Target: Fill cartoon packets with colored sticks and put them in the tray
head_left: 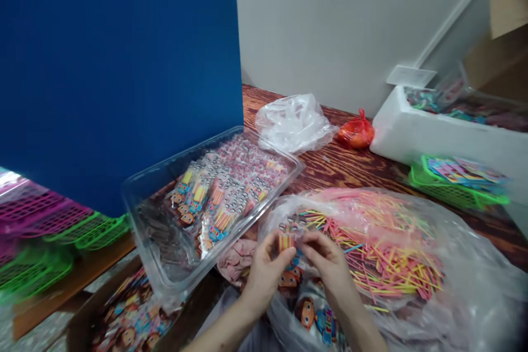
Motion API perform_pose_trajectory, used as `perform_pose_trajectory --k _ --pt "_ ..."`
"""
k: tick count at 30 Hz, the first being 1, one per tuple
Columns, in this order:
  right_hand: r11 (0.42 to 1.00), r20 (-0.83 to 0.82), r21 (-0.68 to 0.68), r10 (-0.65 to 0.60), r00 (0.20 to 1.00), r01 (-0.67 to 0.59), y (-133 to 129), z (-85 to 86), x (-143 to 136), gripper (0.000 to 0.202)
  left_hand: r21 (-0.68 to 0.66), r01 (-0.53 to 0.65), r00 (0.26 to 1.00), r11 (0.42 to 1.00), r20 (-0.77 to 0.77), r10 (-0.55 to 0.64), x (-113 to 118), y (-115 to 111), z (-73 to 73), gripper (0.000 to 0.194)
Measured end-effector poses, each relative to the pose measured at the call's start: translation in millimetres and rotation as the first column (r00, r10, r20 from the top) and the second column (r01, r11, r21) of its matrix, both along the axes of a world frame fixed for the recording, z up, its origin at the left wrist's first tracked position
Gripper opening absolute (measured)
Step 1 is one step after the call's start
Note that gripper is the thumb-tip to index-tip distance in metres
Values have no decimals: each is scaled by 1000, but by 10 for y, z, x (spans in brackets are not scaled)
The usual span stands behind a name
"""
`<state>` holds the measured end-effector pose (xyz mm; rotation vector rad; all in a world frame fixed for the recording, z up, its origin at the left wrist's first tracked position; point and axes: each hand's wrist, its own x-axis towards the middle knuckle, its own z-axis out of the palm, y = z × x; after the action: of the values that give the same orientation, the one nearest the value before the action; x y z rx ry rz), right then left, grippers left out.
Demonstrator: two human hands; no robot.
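Observation:
My left hand (267,264) pinches a small clear plastic packet (287,241) with short yellow and pink sticks inside and a printed cartoon figure on its lower part. At the packet's right side, the fingers of my right hand (328,256) are closed together on its clear edge. Under and behind both hands spreads a large clear plastic bag (462,264) of loose pink and yellow thin sticks (371,253). Another printed packet (315,316) lies below my right hand. Left of my hands, a clear plastic tray (214,275) holds filled packets (223,220) and dark brown pieces (159,231).
A cardboard box (82,313) of printed packets stands low at left, near green and pink baskets (99,230). A blue panel (124,66) rises behind the tray. Farther back are a crumpled plastic bag (295,124), a red bag (357,132), a white foam box (445,137) and a green basket (454,190).

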<state>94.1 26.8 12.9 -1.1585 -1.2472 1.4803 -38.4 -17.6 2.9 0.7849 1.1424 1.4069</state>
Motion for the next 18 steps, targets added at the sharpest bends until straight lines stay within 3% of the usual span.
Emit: perform_pose_trajectory --k 3,6,8,10,12,13,14,18 --pt "998 -3 33 56 998 -56 -169 162 75 16 -29 123 992 992 9 -123 -127 -165 337 28" --pt "997 -39 -35 73 997 -75 -291 190 166 25 -45 201 976 979 -77 -204 -569 -263 748 25" --pt "994 -58 -91 52 997 -57 -335 141 234 28 -29 93 961 995 -259 -97 -1008 -205 983 23" --pt "991 -74 -132 25 997 -34 -356 68 290 30 14 -89 895 996 -437 86 -1468 -27 1109 28" --pt "987 -86 -163 -6 996 -8 -370 0 320 33 20 -118 780 993 -617 106 -1847 229 1089 35" --pt "984 -90 -180 -18 996 1 -380 -26 322 34 -26 -81 673 996 -739 35 -1984 362 1028 36" --pt "980 -94 -200 -24 995 5 -393 -46 318 36 -107 -33 514 994 -855 -75 -2083 487 942 34" --pt "958 -123 -285 -70 990 32 -485 -79 276 40 -228 12 303 974 -927 -221 -2201 772 550 19"
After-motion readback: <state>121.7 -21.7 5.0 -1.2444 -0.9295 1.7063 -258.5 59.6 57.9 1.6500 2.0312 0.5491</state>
